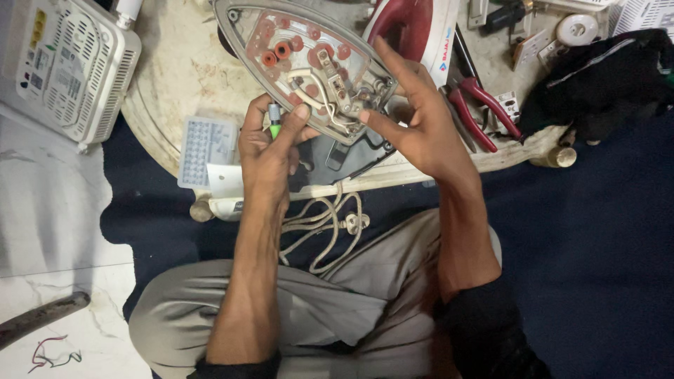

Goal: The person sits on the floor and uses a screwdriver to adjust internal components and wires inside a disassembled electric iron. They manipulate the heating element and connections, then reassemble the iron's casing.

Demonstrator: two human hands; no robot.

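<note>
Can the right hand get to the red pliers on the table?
Probably yes. The right hand is touching the opened iron base, and the red pliers lie just beside it on the round table, with nothing lying over them.

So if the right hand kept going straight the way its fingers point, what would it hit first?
Most likely the opened iron base. The right hand points up and left, its fingertips already at the base's edge by the white wiring. Depth is hard to judge, so contact isn't certain.
</note>
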